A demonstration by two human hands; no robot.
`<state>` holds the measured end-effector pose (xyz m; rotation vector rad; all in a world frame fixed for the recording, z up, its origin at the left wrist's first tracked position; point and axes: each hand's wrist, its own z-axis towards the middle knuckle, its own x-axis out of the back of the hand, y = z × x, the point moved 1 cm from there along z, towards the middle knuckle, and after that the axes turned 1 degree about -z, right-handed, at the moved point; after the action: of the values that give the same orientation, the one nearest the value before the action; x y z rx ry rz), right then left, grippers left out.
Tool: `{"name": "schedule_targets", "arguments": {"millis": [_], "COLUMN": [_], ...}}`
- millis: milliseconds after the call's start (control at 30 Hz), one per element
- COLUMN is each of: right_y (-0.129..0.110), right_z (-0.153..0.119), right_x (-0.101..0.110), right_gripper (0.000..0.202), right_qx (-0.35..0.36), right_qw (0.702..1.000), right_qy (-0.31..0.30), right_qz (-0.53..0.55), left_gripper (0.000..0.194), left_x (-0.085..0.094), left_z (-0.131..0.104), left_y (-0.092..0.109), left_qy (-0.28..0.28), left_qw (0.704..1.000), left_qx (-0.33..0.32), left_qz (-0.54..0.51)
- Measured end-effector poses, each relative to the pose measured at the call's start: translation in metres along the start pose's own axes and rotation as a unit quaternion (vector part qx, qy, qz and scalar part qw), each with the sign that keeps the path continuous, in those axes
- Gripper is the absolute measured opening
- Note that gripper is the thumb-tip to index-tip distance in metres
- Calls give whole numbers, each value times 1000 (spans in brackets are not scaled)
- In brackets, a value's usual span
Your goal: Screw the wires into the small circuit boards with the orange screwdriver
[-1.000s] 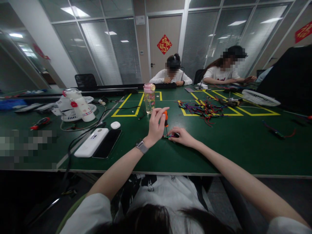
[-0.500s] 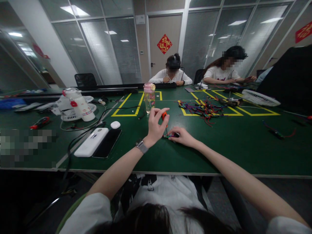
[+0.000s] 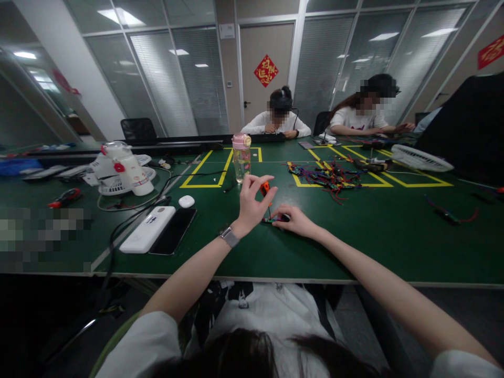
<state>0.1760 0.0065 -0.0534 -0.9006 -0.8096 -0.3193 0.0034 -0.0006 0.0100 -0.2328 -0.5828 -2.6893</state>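
Three bits of kit sit on the left of the bench (image 3: 258, 262): a white block (image 3: 147, 232), a black phone (image 3: 173, 232) just beside it, and a little rounded case (image 3: 186, 202). Next along, the left hand (image 3: 254, 203) has thumb and fingers curled around the orange handle of a screwdriver (image 3: 265, 187), pinching it; how firmly, can't tell. Its shaft runs down to a small green board (image 3: 268, 220), lying between the hands and pinched near its end by the right hand (image 3: 294, 221). What the tip meets is too small to see. My take: keep that shaft close to upright, press straight down, turn with just the fingers, and pin the board flat so it can't spin. Farther right, a wire tangle (image 3: 328, 176).
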Motion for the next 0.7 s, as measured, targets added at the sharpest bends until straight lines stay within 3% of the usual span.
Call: {"name": "schedule_targets", "arguments": {"millis": [167, 467, 700], "right_y": [1, 1, 0], "right_z": [0, 0, 0], "right_x": [0, -1, 0], "right_gripper": [16, 15, 15], "right_qx": [5, 3, 9], "right_qw": [1000, 1000, 1000], "right_qy": [0, 3, -1], "right_qz": [4, 4, 0], "left_gripper": [36, 21, 33], "left_x": [1, 0, 0], "left_z": [-1, 1, -1], "left_y": [0, -2, -2], "left_qy": [-31, 3, -32], "left_qw": [999, 1000, 999], "left_qx": [4, -1, 9], "left_qz": [-34, -4, -38]}}
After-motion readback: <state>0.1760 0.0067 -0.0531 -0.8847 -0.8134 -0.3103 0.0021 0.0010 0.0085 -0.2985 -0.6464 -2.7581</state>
